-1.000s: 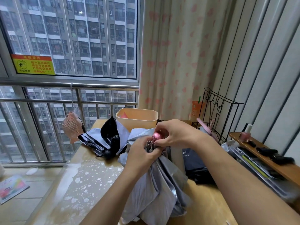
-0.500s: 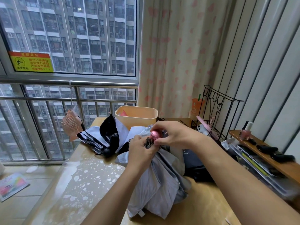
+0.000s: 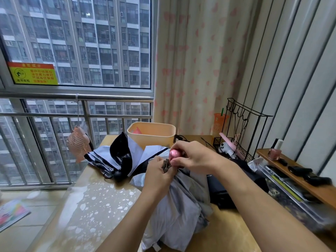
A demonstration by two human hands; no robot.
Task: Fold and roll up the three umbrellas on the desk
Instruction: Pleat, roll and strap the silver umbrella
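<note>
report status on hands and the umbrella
Left hand grips the grey umbrella at its gathered ribs. Right hand pinches its pink knob. A second umbrella lies unrolled behind, not in the way.

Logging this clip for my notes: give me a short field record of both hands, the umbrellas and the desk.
left hand: grips gathered rib ends of the grey umbrella
right hand: pinches the pink knob
grey umbrella: canopy loose, unrolled
blue-black umbrella: lies loose on the desk, in front of the beige bin
</note>
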